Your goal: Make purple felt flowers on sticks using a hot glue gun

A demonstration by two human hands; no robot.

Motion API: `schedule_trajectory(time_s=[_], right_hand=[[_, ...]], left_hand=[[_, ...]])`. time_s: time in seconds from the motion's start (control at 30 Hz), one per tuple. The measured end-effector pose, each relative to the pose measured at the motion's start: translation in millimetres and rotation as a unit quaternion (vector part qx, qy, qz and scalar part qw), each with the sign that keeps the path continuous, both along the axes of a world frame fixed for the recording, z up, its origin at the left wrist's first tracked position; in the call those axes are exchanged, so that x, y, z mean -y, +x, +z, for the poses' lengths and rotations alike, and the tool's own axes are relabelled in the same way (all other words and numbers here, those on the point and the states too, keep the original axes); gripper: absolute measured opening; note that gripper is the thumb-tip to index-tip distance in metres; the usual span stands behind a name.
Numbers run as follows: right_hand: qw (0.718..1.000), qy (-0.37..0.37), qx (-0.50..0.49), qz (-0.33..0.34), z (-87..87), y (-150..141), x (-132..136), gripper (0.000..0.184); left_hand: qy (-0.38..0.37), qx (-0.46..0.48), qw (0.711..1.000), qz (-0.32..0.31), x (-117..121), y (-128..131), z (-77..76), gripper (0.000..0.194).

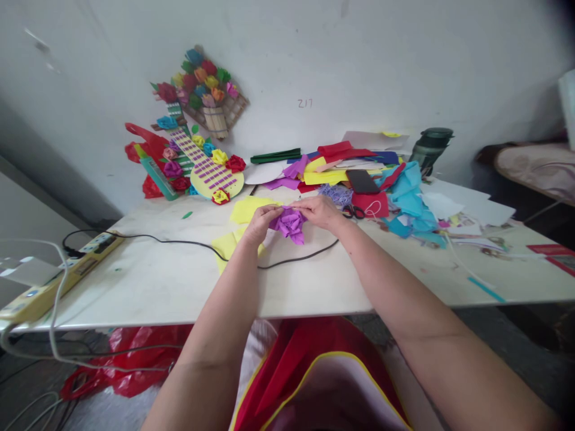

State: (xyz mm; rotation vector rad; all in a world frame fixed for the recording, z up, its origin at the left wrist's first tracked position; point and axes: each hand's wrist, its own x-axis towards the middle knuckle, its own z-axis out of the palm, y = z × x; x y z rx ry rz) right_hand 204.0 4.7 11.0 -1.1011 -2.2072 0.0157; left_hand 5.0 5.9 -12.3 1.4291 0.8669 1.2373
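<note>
Purple paper flower (290,225): approx. mid-counter (148,287), between both hands; left hand (265,221) pinching its L edge, right hand (320,211) its far R edge. Risk, in my view: thin petals may tear/come loose if hands pull apart unevenly. Black cable (299,261) runs just nearer, over yellow paper (227,244); left forearm (227,311) crosses it, poss. snag, dragging paper. Scissors (353,211) just R of right hand; blades n/v, poss. nick if hand swings R.

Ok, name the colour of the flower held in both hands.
The flower is purple; head view shows it.
</note>
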Motion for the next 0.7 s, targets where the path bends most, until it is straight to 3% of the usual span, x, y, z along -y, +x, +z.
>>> schedule_trajectory(time_s=[0.7], right_hand=[[1.0, 0.019, -0.017, 0.013, -4.3, 0.5, -5.9, 0.022]], left_hand=[[0.011, -0.006, 1.0, -0.002, 4.5, 3.5, 3.8, 0.024]])
